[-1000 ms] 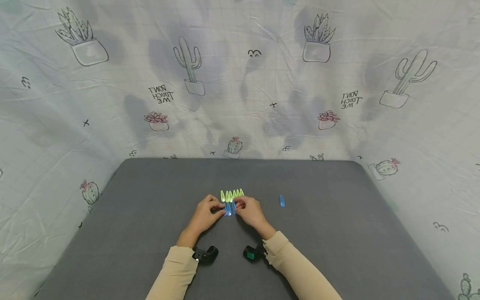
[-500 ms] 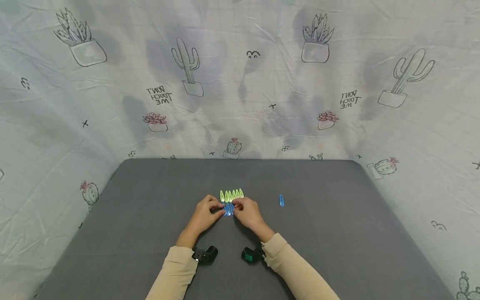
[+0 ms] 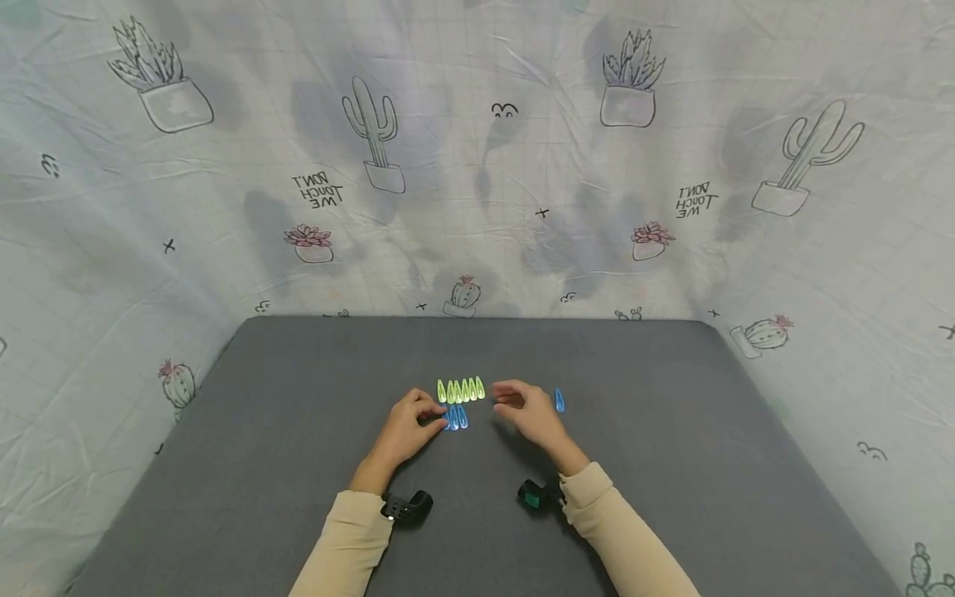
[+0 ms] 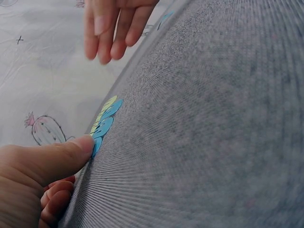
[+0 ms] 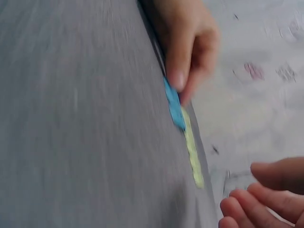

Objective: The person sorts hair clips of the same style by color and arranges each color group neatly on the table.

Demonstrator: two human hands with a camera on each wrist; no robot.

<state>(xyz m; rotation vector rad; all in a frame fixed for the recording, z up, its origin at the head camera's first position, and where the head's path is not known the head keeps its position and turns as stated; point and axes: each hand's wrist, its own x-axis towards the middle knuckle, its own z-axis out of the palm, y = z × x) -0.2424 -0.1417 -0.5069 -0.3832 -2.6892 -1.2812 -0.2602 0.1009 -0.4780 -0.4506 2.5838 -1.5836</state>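
Note:
Several yellow-green snap hair clips (image 3: 464,390) lie side by side in a row on the grey table. Just in front of them are three blue snap hair clips (image 3: 454,417), also side by side. My left hand (image 3: 406,426) pinches the leftmost blue hair clip (image 4: 97,145), the thumb on its near end and the other fingers bent behind. To the right of the rows, my right hand (image 3: 531,413) hovers with relaxed fingers apart from the thumb and nothing between them. Close beyond it lies a single blue hair clip (image 3: 559,400).
The grey table (image 3: 642,497) reaches back to a pale cloth backdrop (image 3: 477,166) printed with cacti, which also rises on both sides. Black wrist cameras are strapped at both wrists, the left camera (image 3: 408,507) and right camera (image 3: 539,496) standing inward.
My right hand pushed the third blue hair clip left against the others, let it go and moved right toward the lone blue clip. My left hand stayed in place.

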